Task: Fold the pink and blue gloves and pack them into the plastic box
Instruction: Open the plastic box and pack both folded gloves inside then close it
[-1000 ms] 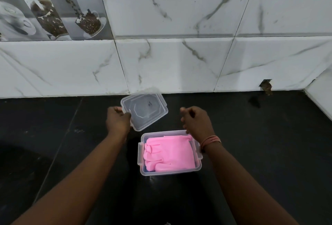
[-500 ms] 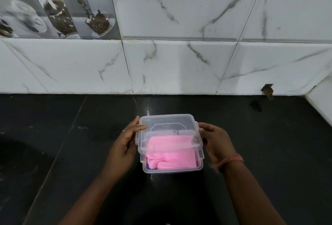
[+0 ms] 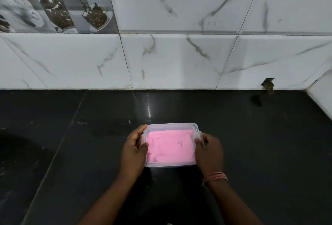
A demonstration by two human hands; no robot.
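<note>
The clear plastic box (image 3: 170, 164) stands on the black counter with its clear lid (image 3: 172, 127) lying flat on top. Through the lid shows the folded pink glove (image 3: 167, 150), which fills the box. No blue glove shows; the pink one covers whatever lies beneath. My left hand (image 3: 133, 150) grips the box's left side, thumb over the lid's edge. On the right side my right hand (image 3: 208, 153) holds the box and lid the same way, fingers curled over the edge.
The black counter (image 3: 260, 144) runs back to a white marble-tiled wall (image 3: 179, 59). A second wall closes the far right corner (image 3: 321, 97). A small hole in the tile (image 3: 268, 84) sits low on the back wall at the right.
My left hand brought the lid from behind the box down onto it. The lid, tilted half a second ago, now lies flat, and both hands hold the box's sides.
</note>
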